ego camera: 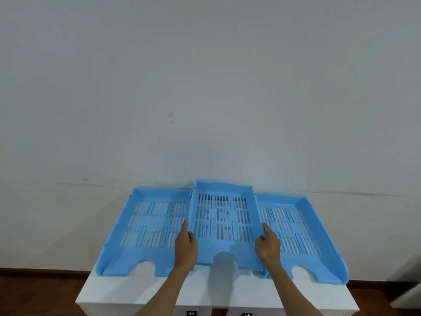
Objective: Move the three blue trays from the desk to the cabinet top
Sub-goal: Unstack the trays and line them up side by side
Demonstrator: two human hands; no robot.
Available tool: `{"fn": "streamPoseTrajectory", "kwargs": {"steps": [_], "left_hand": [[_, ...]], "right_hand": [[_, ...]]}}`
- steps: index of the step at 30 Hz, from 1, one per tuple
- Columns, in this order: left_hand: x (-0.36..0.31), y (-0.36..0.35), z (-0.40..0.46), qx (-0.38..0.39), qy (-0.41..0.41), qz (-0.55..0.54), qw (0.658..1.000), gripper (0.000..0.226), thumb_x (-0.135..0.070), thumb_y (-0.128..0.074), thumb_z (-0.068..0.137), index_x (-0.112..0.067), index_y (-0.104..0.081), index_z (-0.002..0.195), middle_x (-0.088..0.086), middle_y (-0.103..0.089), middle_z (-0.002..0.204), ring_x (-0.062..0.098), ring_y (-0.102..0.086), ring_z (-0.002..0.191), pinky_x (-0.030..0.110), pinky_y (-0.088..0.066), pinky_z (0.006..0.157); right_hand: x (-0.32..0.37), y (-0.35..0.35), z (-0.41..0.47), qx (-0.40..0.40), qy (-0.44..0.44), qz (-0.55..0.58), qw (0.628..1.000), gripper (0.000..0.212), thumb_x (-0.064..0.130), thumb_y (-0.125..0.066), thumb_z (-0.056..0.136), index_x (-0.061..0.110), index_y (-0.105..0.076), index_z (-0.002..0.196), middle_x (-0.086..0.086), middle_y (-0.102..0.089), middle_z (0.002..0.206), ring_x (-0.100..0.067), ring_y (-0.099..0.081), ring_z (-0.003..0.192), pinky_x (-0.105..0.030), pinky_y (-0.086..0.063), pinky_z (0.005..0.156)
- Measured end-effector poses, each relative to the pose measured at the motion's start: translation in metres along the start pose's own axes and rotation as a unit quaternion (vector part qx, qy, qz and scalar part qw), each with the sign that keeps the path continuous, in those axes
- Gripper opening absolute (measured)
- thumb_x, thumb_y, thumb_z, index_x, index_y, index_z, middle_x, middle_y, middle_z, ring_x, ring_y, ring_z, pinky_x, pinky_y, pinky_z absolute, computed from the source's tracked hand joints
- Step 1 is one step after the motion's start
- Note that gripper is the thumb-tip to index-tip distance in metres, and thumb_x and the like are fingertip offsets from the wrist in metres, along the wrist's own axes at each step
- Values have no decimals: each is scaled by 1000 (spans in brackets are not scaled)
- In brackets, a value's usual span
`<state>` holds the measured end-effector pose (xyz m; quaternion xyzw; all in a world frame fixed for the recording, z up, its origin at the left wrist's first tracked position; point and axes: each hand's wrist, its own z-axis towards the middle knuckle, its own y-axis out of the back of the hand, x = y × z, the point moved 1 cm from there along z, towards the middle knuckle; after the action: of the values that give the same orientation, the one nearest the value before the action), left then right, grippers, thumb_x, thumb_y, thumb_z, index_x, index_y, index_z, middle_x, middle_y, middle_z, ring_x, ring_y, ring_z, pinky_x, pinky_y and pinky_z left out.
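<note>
Three light-blue slotted trays are on the white cabinet top (141, 290) against the wall. The left tray (127, 236) and the right tray (319, 242) lie flat. The middle tray (224, 224) sits raised between them, overlapping their inner edges. My left hand (185, 247) grips the middle tray's left side wall, fingers curled over the rim. On the tray's right side wall my right hand (268, 245) holds on, index finger stretched along the edge. Both forearms reach in from the bottom of the view.
A plain grey-white wall (205, 87) stands directly behind the trays. The left and right trays overhang the cabinet's side edges. Dark wooden floor (34, 293) shows on both sides. Two small black labels are on the cabinet front at the bottom.
</note>
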<state>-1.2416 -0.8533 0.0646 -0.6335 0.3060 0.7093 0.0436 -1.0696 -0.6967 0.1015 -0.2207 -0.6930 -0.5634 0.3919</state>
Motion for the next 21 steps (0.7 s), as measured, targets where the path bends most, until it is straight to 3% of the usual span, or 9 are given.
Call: {"fn": "streamPoseTrajectory", "kwargs": {"steps": [2, 4, 5, 7, 10, 13, 17, 18, 21], "left_hand": [[1, -2, 0, 4, 8, 11, 1000, 49, -11, -36, 104, -16, -29, 152, 13, -62, 124, 11, -54, 53, 14, -46, 47], [5, -3, -1, 11, 16, 25, 999, 49, -14, -36, 104, -17, -29, 152, 11, -51, 143, 27, -69, 93, 33, -60, 79], [8, -4, -3, 19, 19, 37, 999, 49, -15, -36, 103, -18, -29, 152, 11, -46, 149, 33, -62, 114, 43, -55, 96], [13, -6, -9, 24, 23, 61, 998, 50, -15, -35, 104, -16, -27, 153, 8, -38, 156, 30, -44, 137, 44, -40, 113], [19, -7, -16, 16, 19, 81, 996, 51, -15, -35, 104, -15, -25, 154, 5, -29, 160, 21, -31, 146, 38, -31, 116], [27, -7, -21, 23, 3, 101, 995, 51, -18, -34, 105, -15, -22, 155, 2, -24, 162, 22, -34, 145, 35, -35, 113], [38, -7, -25, 25, -29, 125, 991, 52, -15, -34, 105, -15, -20, 155, -1, -17, 164, 20, -53, 129, 18, -42, 90], [40, -7, -26, 23, -33, 128, 991, 53, -14, -34, 104, -15, -19, 155, -2, -17, 164, 19, -52, 131, 16, -39, 91], [44, -8, -29, 21, -33, 124, 992, 54, -16, -35, 104, -12, -18, 155, -1, -21, 163, 18, -33, 145, 24, -28, 112]], "right_hand": [[-8, -1, 4, 7, -5, -6, 1000, 54, -4, -39, 95, 8, -37, 147, -19, -54, 136, -16, -53, 79, -16, -38, 52], [-14, -3, 6, 13, -9, -7, 1000, 53, -5, -40, 94, 7, -40, 146, -19, -54, 138, -23, -56, 90, -19, -47, 60], [-17, -4, 7, 18, -6, -9, 1000, 52, -5, -40, 93, 6, -42, 144, -19, -56, 136, -25, -59, 92, -24, -51, 65], [-22, -7, 10, 27, -2, -10, 1000, 53, -5, -41, 93, 7, -42, 145, -19, -58, 134, -26, -62, 88, -25, -52, 61], [-28, -10, 9, 31, 5, -8, 999, 55, -5, -40, 94, 10, -37, 147, -19, -58, 132, -19, -60, 75, -20, -45, 53], [-35, -14, 9, 30, 7, 6, 1000, 58, -4, -41, 95, 13, -32, 150, -17, -60, 126, -11, -56, 66, -20, -46, 50], [-43, -15, 9, 41, 2, 12, 999, 61, 0, -42, 96, 15, -25, 153, -6, -57, 87, -17, -56, 64, -29, -50, 54], [-45, -14, 8, 50, 6, 10, 999, 61, 1, -43, 96, 16, -25, 153, -7, -60, 92, -19, -59, 68, -30, -51, 56], [-58, -13, 1, 69, 38, -16, 997, 63, 6, -46, 96, 19, -23, 153, -13, -57, 134, -25, -64, 95, -32, -51, 76]]}}
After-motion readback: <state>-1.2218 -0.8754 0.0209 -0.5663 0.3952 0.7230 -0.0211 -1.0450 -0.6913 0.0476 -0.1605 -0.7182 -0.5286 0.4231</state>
